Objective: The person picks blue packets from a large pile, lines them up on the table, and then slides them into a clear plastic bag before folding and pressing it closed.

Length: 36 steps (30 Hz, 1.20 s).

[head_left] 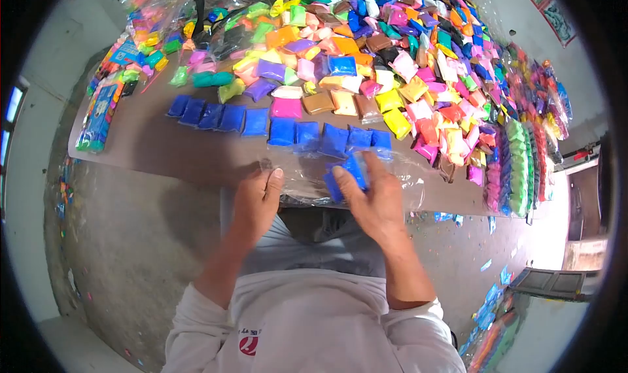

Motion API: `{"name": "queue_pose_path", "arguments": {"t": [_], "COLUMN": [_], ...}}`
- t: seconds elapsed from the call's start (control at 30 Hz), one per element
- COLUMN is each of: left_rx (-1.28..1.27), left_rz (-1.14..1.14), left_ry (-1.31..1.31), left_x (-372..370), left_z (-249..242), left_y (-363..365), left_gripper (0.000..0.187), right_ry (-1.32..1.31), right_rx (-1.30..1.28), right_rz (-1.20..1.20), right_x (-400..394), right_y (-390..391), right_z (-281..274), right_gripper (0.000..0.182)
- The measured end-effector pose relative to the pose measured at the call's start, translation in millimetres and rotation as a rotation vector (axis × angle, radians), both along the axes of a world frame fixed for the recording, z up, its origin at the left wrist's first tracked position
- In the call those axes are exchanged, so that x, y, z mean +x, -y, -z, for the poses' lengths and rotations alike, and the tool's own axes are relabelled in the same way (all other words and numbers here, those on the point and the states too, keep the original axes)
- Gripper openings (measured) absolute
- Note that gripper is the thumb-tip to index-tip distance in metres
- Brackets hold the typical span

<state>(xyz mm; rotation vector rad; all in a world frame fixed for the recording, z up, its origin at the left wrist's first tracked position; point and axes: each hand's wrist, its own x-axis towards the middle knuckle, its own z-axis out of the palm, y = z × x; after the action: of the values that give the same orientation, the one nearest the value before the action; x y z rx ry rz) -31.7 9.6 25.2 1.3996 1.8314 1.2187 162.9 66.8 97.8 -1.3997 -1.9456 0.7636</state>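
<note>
The left hand [260, 196] is pinching the edge of a clear plastic bag [297, 177] between its fingers, near the front of the surface [190, 154]. The right hand [376, 200] is gripping blue packets [353, 170] between thumb and fingers, over the bag. Just beyond, a row of blue packets [256, 122] is lying across the surface, and a multicoloured heap of packets [392, 52] is spreading behind it.

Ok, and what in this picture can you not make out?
- Head view: number of blue packets at the right hand; fingers partly cover them.
- Head view: clear bag's opening, near the left hand; glare hides edges.
- Head view: heap's lower packets, under upper ones.
- Head view: shirt lettering, too small.
</note>
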Motion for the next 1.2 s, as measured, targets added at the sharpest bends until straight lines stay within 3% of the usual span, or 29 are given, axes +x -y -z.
{"name": "queue_pose_path", "arguments": {"t": [0.27,0.43,0.6,0.7,0.87,0.97,1.1,1.17,1.2], "left_rx": [0.136,0.132,0.057,0.175,0.116,0.059,0.097,-0.017,-0.018], "left_rz": [-0.067,-0.066,-0.046,-0.052,0.008,0.011,0.037,-0.035,-0.035], "left_ry": [-0.255,-0.293,-0.252,-0.258,-0.037,-0.067,0.007,0.246,0.246], "left_x": [15.0,13.9,3.6,-1.7,-21.3,-14.2,-7.1,-1.3,-2.4], "left_z": [7.1,11.6,12.9,15.1,14.3,-1.9,12.2,3.0,1.0], "left_y": [1.1,0.3,2.6,1.1,9.6,11.3,6.0,3.7,3.6], "left_gripper": [0.027,0.027,0.028,0.023,0.017,0.016,0.020,0.024,0.024], "right_ry": [0.062,-0.047,0.052,0.047,-0.046,-0.154,-0.213,-0.214,-0.233], "right_rx": [0.018,0.128,0.105,0.147,0.095,0.134,0.206,0.189,0.077], "right_rz": [-0.141,-0.089,-0.054,-0.030,-0.012,0.000,0.066,0.084,0.089], "right_x": [-30.7,-45.0,-41.6,-40.2,-39.6,-45.8,-57.9,-57.4,-55.4], "right_y": [4.3,11.6,19.4,16.4,16.0,17.1,20.4,20.2,21.0], "right_z": [25.3,47.0,61.8,69.0,70.7,74.0,67.6,65.1,63.6], "right_gripper": [0.036,0.036,0.038,0.040,0.042,0.040,0.038,0.039,0.038]}}
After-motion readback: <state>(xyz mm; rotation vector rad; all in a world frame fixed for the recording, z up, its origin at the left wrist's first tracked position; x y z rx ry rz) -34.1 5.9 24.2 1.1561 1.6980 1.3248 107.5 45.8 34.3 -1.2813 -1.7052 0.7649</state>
